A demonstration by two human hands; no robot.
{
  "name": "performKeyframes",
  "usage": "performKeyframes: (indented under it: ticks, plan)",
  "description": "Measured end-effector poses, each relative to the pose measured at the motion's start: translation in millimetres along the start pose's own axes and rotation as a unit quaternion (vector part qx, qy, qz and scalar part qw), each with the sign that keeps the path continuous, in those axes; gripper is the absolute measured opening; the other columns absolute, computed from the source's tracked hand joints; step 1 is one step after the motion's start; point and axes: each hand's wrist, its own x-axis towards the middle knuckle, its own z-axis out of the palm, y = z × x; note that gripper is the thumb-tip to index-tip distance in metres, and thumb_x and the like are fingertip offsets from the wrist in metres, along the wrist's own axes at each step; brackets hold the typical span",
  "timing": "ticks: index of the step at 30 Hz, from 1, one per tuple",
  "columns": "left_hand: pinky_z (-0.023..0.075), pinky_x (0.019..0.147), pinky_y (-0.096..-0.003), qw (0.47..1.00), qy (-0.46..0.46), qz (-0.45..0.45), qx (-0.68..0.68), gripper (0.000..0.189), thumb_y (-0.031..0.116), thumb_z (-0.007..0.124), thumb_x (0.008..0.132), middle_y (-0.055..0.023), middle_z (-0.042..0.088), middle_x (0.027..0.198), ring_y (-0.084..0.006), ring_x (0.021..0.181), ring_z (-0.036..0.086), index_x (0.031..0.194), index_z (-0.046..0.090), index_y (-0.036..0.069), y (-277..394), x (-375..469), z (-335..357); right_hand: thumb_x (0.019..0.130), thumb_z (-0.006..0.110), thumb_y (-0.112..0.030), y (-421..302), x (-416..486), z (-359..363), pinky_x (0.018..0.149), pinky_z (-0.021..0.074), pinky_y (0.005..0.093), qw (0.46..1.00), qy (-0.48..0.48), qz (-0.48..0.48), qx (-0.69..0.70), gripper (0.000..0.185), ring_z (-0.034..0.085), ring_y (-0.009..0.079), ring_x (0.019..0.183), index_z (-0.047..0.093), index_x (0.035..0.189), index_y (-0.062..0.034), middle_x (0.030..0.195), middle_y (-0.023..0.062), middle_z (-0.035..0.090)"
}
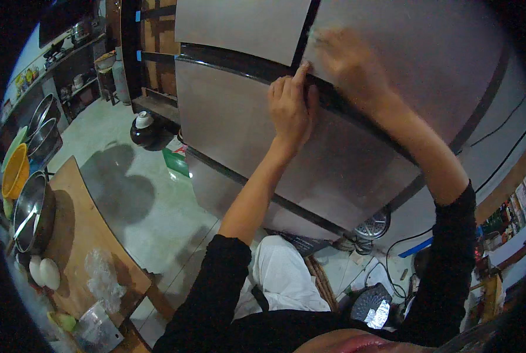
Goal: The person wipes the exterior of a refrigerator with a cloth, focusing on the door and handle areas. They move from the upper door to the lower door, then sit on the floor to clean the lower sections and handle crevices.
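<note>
Before me stands a large cabinet-like appliance, probably a refrigerator point(232, 106), with grey-pink door panels split by black strips. My left hand point(290, 106) rests against the glossy black horizontal strip point(227, 57). Its index finger reaches up to where that strip meets the black vertical strip point(306, 33); the other fingers bend at the strip's edge. On the upper right door panel point(413, 57), my right hand point(351, 61) is blurred by motion. Its fingers are bunched near the panel's left edge, and whether they hold something small cannot be made out.
At left, a wooden table point(75, 212) bears a metal pot point(33, 212), white egg-shaped items point(46, 271) and a clear plastic bag point(103, 278). A dark jar point(143, 132) stands on the floor by the appliance. Cables point(388, 260) and a black tray-like object point(371, 300) lie low right.
</note>
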Motion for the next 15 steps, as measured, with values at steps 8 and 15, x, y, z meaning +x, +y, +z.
performKeyframes:
  ticks: [8,15]
  plan:
    - [0.0435,0.086,-0.0425,1.000,0.011,0.011,-0.011,0.047,0.010,0.065,0.088,-0.0147,0.063,0.097,-0.0330,0.087,0.058,0.131,0.050,0.000,-13,-10,-3,0.079,0.062,-0.008,30,37,-2,0.087,0.0545,0.0376,0.999,0.035,0.014,0.009,0.015,0.062,0.0283,0.104,0.068,0.092,-0.0032,0.109,0.0102,0.063]
    - [0.0442,0.084,-0.0433,0.999,0.005,0.040,-0.014,0.052,0.011,0.068,0.086,-0.0158,0.061,0.088,-0.0350,0.082,0.056,0.132,0.049,-0.003,-19,-8,-3,0.076,0.062,0.000,8,17,-12,0.092,0.0516,0.0381,0.993,-0.084,-0.049,0.064,0.019,0.061,0.0303,0.108,0.067,0.095,0.0015,0.110,0.0125,0.063]
